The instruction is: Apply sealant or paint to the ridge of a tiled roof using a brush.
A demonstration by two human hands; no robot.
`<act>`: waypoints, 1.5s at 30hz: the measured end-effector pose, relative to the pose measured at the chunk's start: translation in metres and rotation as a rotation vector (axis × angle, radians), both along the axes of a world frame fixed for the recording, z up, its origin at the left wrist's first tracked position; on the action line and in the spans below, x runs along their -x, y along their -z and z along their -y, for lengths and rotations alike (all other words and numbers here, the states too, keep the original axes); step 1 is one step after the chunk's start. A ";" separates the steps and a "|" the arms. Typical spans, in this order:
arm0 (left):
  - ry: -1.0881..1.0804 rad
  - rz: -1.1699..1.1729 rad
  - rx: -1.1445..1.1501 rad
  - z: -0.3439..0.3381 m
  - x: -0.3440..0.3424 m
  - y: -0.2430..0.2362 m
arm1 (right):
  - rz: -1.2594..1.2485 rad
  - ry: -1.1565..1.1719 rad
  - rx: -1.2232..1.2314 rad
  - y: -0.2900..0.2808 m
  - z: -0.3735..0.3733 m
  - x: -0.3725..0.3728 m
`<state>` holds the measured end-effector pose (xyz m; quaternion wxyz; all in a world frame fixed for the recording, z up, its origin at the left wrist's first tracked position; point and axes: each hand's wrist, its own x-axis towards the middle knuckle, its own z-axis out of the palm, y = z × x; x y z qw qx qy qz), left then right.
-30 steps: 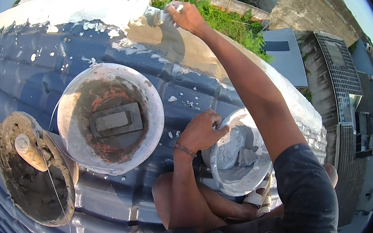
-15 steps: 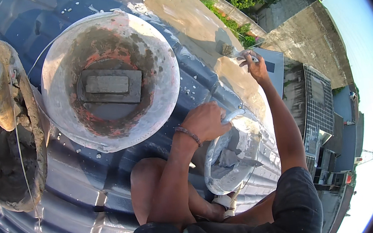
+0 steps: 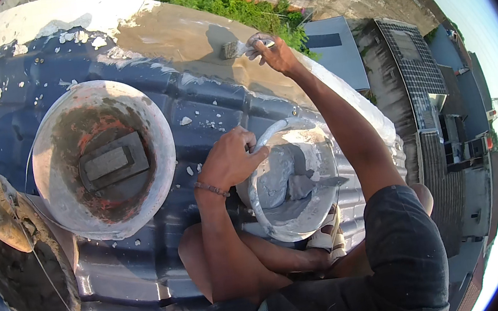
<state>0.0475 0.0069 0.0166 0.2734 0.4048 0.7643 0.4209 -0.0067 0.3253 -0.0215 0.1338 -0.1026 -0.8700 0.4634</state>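
Note:
My left hand grips the rim of a small white bucket, fingers wrapped over its edge. Wet grey paste coats the inside of that bucket, and a pointed flat tool rests in it. Out at the upper right, my right hand is closed round the handle of a paintbrush. Its grey-coated bristles are over the tan-grey plastered ridge, by their own shadow; whether they touch it I cannot tell.
On the blue corrugated roof stands a large whitish bucket with a float inside. Left of it is a mortar-filled bucket holding a wooden-handled tool. White crumbs lie scattered. Past the ridge are plants and lower roofs.
The view has shifted, so the buckets and ridge sit differently in it. My left hand has tipped the small bucket so more of its inside shows. The brush stays in my right hand.

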 end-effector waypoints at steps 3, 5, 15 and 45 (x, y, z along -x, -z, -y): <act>-0.016 0.010 -0.020 -0.001 0.000 0.001 | 0.034 0.055 0.207 0.021 -0.036 -0.057; -0.024 0.024 -0.027 -0.002 0.000 0.001 | 0.114 0.208 0.233 0.040 -0.064 -0.114; 0.040 0.038 0.035 -0.005 0.003 -0.008 | 0.343 0.602 -0.555 0.086 -0.119 -0.204; -0.050 -0.015 -0.022 -0.002 0.001 0.012 | 0.029 -0.077 -0.502 -0.032 0.066 0.057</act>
